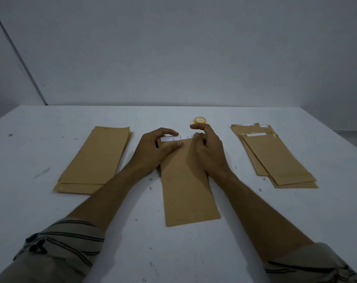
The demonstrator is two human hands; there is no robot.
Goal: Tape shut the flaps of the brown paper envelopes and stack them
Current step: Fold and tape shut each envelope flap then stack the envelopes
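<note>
Head view shows one envelope (pixel 185 184) lying in the middle of the bench (pixel 145 252). Its long axis runs from your near edge toward the far edge, and the flap end points away from you. Both your hands are at that far end, so the work lies straight ahead of the fingers, not off to either side.

A white strip (pixel 181 137) runs across the flap from left to right, and each hand covers one end of it. Your left hand (pixel 155 148) has its thumb flat on the brown paper just below the strip. Its fingers (pixel 169 132) bend over the strip's far side, so the envelope's far end is held between them. Your right hand (pixel 208 150) pinches the strip's right end with bunched fingertips, and its index finger is lifted clear.

The tape roll (pixel 200 120) sits just beyond your right hand toward the far edge, so that hand is the nearer one for reaching it. One stack of envelopes (pixel 96 158) lies toward the left edge, and another stack (pixel 275 158), with white strips showing, lies toward the right. I cannot say for sure which stack is finished.
</note>
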